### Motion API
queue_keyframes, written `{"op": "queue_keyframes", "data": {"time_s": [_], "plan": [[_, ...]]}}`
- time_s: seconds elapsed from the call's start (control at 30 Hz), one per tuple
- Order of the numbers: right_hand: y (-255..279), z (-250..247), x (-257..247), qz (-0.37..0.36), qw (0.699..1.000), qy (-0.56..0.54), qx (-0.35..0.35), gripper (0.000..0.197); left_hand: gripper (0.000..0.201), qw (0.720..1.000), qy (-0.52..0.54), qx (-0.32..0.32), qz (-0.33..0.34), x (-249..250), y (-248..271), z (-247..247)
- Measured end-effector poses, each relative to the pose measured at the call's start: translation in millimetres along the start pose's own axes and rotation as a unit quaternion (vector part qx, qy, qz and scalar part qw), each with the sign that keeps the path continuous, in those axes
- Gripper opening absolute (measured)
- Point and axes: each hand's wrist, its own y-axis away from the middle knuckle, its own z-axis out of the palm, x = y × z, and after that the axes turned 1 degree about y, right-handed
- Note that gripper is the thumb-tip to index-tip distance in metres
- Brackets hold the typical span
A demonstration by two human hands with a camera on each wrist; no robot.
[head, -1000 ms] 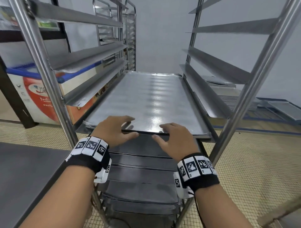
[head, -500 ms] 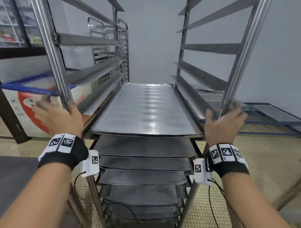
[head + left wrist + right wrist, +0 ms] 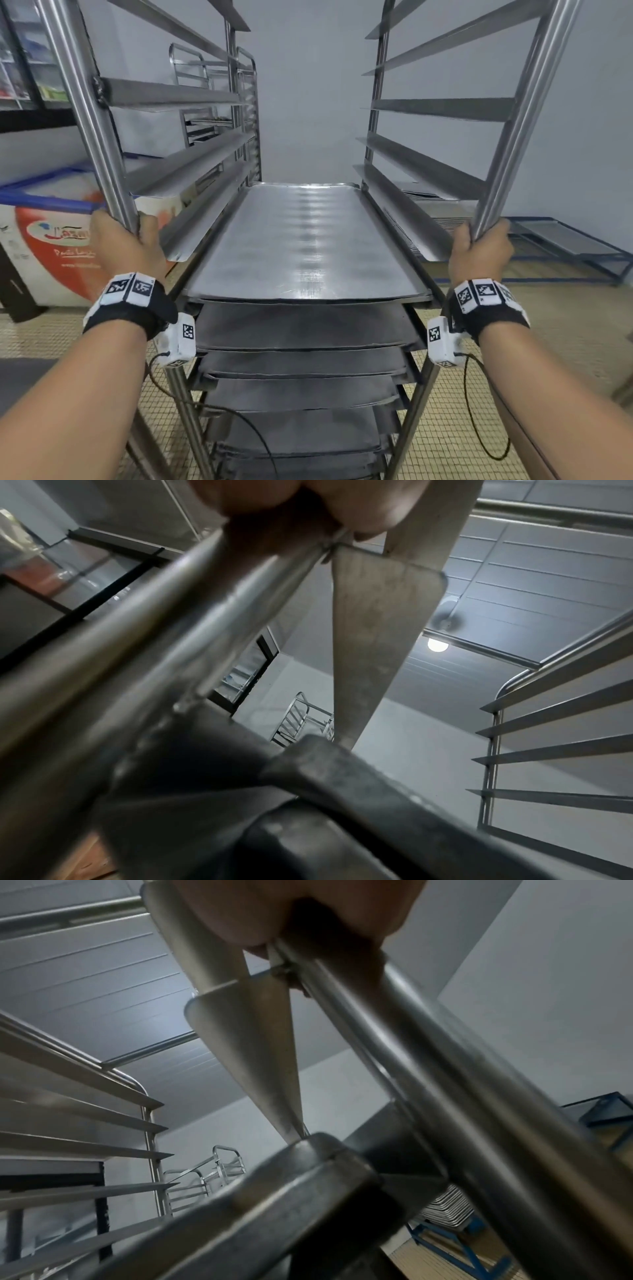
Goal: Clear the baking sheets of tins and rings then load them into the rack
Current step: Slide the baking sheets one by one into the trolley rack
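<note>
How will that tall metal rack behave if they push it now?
The rack is probably heavy: several baking sheets fill its lower rails. Being loaded low, it seems unlikely to tip. The left hand and right hand grip both front posts, which should steady it.

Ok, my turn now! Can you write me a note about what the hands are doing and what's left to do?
Left hand: grips the rack's front left post.
Right hand: grips the front right post.
Sheets: the top sheet is bare and sits fully in the rack, with several more sheets on the runners below it.
Done: those sheets are loaded; no tins or rings show on the top one.
Left: the runners above are free. A pile of trays lies on a low blue stand past the rack on the right; whether those are part of the job cannot be told.
</note>
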Motion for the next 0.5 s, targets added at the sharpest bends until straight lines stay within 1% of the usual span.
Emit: {"op": "queue_keyframes", "data": {"time_s": [0.07,0.13,0.23,0.33,0.5], "plan": [[-2.1,5.1,2.3,0.002,1.000,0.002,0.012,0.029,0.036,1.000,0.000,0.004,0.017,-5.0,-3.2,4.5],[-4.1,11.4,4.8,0.002,1.000,0.001,0.018,0.029,0.036,1.000,-0.004,0.005,0.015,-6.9,-7.4,9.9],[-8.4,25.7,8.4,0.000,1.000,0.006,0.021,0.030,0.032,1.000,-0.014,0.003,0.001,-6.2,-12.4,20.3],[-13.1,40.4,7.7,0.004,1.000,0.020,0.022,0.031,0.024,1.000,-0.022,-0.006,0.006,-3.9,-17.9,32.7],[-24.5,65.9,10.0,0.019,0.999,0.017,0.031,0.031,0.036,1.000,-0.016,-0.006,0.008,-15.7,-37.2,64.9]]}}
